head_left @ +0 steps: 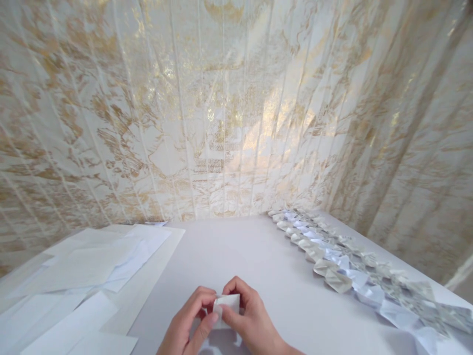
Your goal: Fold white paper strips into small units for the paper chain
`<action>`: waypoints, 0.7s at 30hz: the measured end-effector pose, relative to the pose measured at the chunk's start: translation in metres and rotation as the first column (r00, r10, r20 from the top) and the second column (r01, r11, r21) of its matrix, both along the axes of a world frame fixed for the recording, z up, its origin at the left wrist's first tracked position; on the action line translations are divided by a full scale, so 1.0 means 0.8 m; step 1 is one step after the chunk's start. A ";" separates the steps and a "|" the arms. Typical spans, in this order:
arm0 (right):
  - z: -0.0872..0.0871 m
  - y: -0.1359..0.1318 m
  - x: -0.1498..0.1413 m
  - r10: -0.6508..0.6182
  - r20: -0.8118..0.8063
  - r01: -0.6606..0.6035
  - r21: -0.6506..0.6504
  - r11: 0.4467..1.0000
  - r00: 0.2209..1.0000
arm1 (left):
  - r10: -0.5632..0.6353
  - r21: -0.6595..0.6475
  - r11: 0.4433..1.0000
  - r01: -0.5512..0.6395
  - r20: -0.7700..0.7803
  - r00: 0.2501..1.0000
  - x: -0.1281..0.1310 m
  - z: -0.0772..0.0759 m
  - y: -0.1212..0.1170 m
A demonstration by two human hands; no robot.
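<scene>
Okay, our left hand (190, 318) and right hand (254, 315) pinch folded paper (229, 300) between fingers (209, 323); we should keep it square.

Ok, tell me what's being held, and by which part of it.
A folded paper, held in both hands: the left hand at its left edge, the right hand at its right side, thumb across the near face.

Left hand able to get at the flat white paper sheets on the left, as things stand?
Probably yes: only white tabletop shows between the left hand and the flat white paper sheets, though it looks occupied holding a small folded white paper.
</scene>
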State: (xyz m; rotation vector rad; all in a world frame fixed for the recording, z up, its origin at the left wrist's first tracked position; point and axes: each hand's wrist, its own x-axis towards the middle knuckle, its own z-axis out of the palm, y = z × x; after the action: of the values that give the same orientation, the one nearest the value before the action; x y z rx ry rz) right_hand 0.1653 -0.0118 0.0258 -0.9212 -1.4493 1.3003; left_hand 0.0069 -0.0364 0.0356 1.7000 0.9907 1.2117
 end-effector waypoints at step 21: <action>0.006 -0.001 0.009 -0.010 0.029 0.003 0.232 0.973 1.000 | 0.147 0.122 0.984 -0.127 -0.171 0.974 -0.020 -0.015 0.013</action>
State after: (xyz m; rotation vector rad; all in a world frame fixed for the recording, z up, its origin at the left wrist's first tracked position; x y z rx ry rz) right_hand 0.1728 -0.0129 0.0306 -0.7918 -1.5820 1.0888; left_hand -0.0088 -0.0262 0.0235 1.8794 1.1858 1.2375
